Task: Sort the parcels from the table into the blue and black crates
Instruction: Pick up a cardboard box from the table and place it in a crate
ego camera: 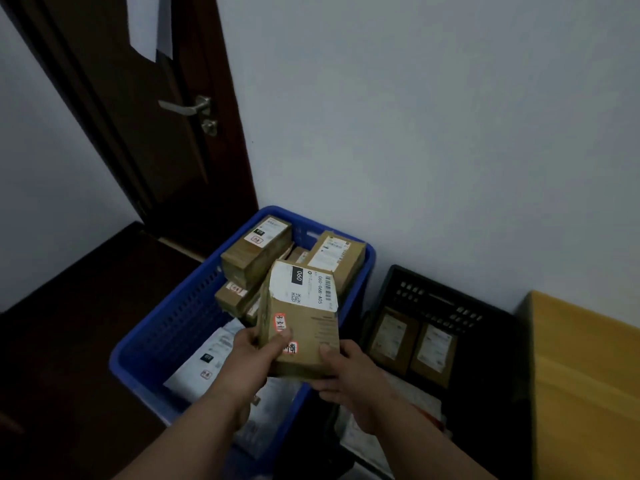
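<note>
A brown cardboard parcel (pixel 304 327) with a white shipping label and red-marked stickers is held over the blue crate (pixel 162 327). My left hand (pixel 254 355) grips its near left edge, thumb on top. My right hand (pixel 341 372) grips its near right corner, thumb on top too. The blue crate holds several brown boxes at its far end and white mailer bags near me. To its right the black crate (pixel 446 299) holds two brown parcels side by side and some white bags.
A yellow wooden table (pixel 585 375) stands at the right edge. A dark brown door (pixel 156 116) with a metal handle is behind the blue crate on the left. A white wall runs behind both crates. The floor on the left is dark.
</note>
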The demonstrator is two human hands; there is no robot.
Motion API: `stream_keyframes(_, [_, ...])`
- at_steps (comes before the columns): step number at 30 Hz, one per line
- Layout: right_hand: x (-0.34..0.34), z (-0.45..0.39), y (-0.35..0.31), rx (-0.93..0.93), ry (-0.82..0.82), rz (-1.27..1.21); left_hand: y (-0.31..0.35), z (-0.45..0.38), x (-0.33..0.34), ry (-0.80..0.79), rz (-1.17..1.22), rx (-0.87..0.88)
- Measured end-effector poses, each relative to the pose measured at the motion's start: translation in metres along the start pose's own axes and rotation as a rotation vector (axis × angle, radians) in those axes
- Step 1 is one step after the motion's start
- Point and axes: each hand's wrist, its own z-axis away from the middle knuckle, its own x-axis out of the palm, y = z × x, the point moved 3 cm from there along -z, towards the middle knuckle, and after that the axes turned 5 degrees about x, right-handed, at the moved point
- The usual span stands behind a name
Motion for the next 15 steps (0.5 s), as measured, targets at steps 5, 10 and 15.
stream_keyframes(5, [0.088, -0.046, -0.001, 0.040, 0.083, -0.107, 0.000, -0.052, -0.082, -0.043, -0.135, -0.005])
stream_keyframes(10, [0.134, -0.068, 0.005, 0.071, 0.185, -0.160, -0.003, -0.093, -0.118, -0.141, -0.282, -0.034])
stream_keyframes(15, [0.131, -0.092, -0.010, 0.079, 0.248, -0.182, -0.001, -0.128, -0.113, -0.197, -0.296, -0.083])
